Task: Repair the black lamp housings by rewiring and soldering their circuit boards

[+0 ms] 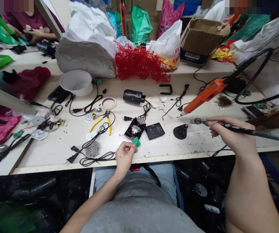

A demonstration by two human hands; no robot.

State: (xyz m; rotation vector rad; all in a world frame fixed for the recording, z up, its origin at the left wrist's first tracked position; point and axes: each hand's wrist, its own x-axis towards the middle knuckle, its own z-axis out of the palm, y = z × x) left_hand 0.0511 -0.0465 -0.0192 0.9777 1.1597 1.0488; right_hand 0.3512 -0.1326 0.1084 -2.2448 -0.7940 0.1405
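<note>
My left hand point(125, 154) pinches the edge of a small green circuit board point(136, 142), just below an open black housing point(129, 130) with wires inside. Beside the housing lies a flat black cover point(155, 131). On the right, my right hand point(234, 132) is closed around a black soldering iron point(241, 128), its tip end over a small metal coil holder point(195, 121). A round black piece point(180, 131) sits left of that holder. My left fingertips partly hide the board's lower edge.
An orange electric screwdriver point(203, 96) hangs at the right. Yellow-handled pliers point(101, 123), a dish of screws point(92, 149), tape point(108, 103) and a black cylinder point(133, 96) lie around. A white bowl point(77, 83) stands behind. Another person's hands point(38, 36) are at upper left.
</note>
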